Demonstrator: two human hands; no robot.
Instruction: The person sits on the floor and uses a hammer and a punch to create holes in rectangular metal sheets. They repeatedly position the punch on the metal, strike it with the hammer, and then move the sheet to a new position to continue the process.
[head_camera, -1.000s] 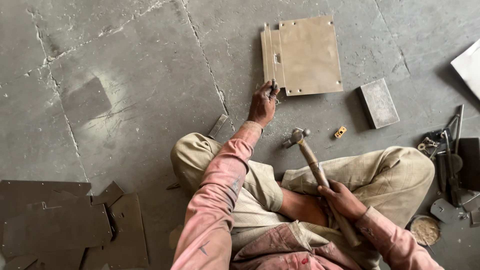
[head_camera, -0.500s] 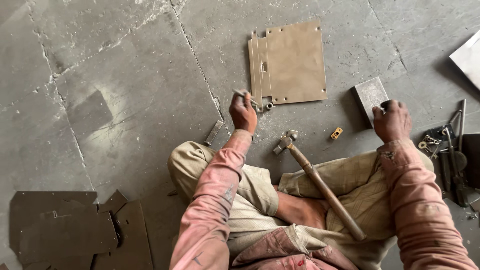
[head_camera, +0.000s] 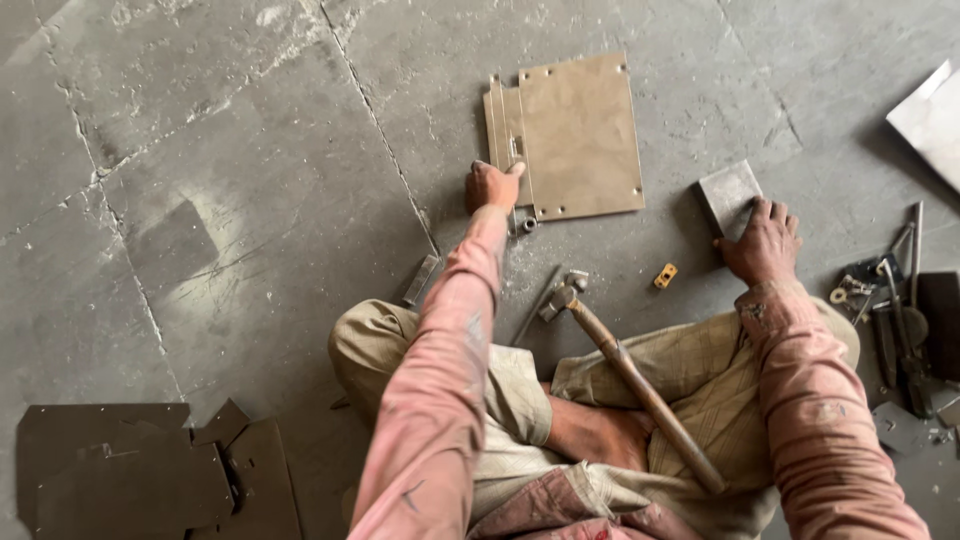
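Note:
I sit cross-legged on a concrete floor. My left hand (head_camera: 490, 186) reaches forward and touches the near left edge of a stack of tan metal plates (head_camera: 580, 135) with corner holes. My right hand (head_camera: 762, 242) rests on a small grey metal block (head_camera: 727, 192), fingers spread over its near edge. A hammer (head_camera: 630, 375) with a long wooden handle lies across my lap, its head on the floor, with neither hand on it. A small yellow piece (head_camera: 665, 275) lies between hammer and block.
Dark cut metal sheets (head_camera: 140, 475) lie at the lower left. Hand tools and small parts (head_camera: 895, 320) are scattered at the right. A pale sheet corner (head_camera: 930, 115) shows at the upper right. A short metal bar (head_camera: 421, 279) lies by my left knee.
My right hand let go of the hammer handle, moved right and forward, and settled on the grey block. My left hand stayed at the plates' edge. The hammer now rests on my lap.

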